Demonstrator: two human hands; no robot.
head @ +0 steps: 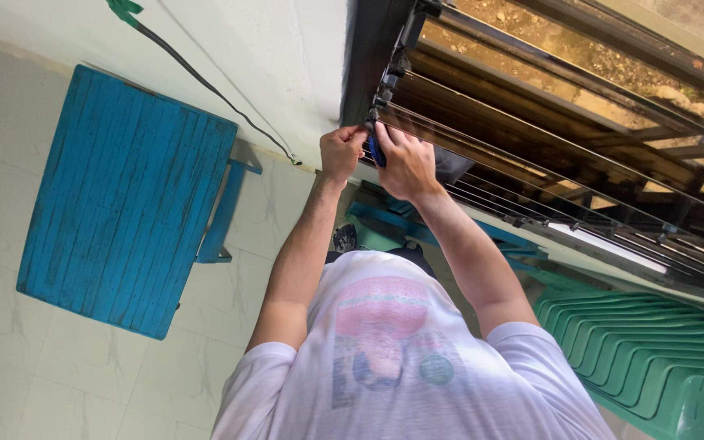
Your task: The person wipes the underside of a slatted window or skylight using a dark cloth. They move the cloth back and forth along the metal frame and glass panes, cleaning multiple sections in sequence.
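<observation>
White printed shirt (pixel 401 367) nearest the lens, both bare arms stretched up from it. Left hand (pixel 341 152) curled tight, fingertips pinched at the dark window frame (pixel 385 85) beside the louvre slats (pixel 531 155). Right hand (pixel 405 163) just beside, nearly touching, closed around a small blue tool (pixel 376 151) against that same frame. Blue wooden table (pixel 124 200) well apart; stacked green chairs (pixel 653 358) opposite.

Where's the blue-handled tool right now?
In the head view, the blue-handled tool sits at upper centre, gripped in the right hand against the louvre window frame, with the left hand just beside it.
</observation>
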